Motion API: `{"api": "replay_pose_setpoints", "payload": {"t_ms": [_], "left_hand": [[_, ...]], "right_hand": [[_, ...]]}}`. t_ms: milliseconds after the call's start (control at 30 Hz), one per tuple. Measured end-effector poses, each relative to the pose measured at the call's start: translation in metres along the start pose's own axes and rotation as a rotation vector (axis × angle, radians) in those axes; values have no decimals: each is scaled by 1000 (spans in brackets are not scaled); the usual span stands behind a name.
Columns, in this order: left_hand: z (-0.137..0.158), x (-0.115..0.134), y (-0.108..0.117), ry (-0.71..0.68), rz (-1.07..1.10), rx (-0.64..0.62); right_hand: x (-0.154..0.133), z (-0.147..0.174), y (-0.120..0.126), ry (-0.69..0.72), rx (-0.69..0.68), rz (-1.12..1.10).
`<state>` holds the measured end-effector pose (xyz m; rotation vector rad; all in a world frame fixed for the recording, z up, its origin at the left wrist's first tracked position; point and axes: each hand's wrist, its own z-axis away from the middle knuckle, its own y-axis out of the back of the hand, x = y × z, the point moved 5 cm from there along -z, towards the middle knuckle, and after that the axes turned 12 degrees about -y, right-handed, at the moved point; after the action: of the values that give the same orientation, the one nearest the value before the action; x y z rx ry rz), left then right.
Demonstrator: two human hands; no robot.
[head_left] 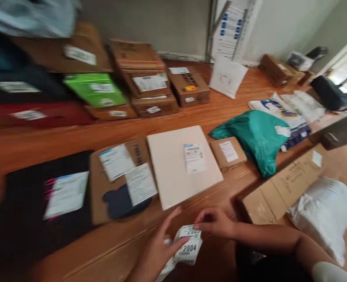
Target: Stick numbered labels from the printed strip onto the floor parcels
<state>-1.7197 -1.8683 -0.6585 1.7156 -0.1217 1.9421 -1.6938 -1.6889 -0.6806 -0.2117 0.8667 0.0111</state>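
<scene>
A strip of white numbered labels (187, 250), one printed 2004, sits low in the middle of the view. My left hand (157, 250) grips it from the left, the thumb pressed across its face and the other fingers partly hidden behind. At the strip's top edge, my right hand (216, 222) pinches a label between thumb and forefinger. Just beyond my hands lies a flat cream-coloured package (173, 168) with a shipping label (195, 158). To its left is a brown cardboard package (99, 199) bearing two paper labels, and to its right a small brown box (228, 152).
A black package (20, 219) lies at the left. A green plastic bag (251, 135) and a white bag (328, 211) are on the right, near a long carton (287, 180). Stacked boxes (146, 78) and a bright green package (95, 90) line the back.
</scene>
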Motion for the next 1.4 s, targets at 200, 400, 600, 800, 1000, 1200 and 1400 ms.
{"api": "replay_pose_setpoints", "payload": {"t_ms": [200,400,600,800,1000,1200,1400], "left_hand": [[4,-11,-36,220,241,-188],[18,-22,-45,359,313,-301],[49,-27,-19,305,91,-399],[72,-39,3,272,29,-353],[72,-44,4,279,86,-303],[69,-36,12,221,93,-250],[62,-21,38,128,218,-192]], "right_hand": [[2,14,0,138,29,139],[11,-3,17,295,267,277],[12,-38,67,335,762,283],[23,-48,71,290,879,223],[40,-43,66,197,1023,66],[30,-34,75,199,1051,195],[6,-23,58,178,691,438]]}}
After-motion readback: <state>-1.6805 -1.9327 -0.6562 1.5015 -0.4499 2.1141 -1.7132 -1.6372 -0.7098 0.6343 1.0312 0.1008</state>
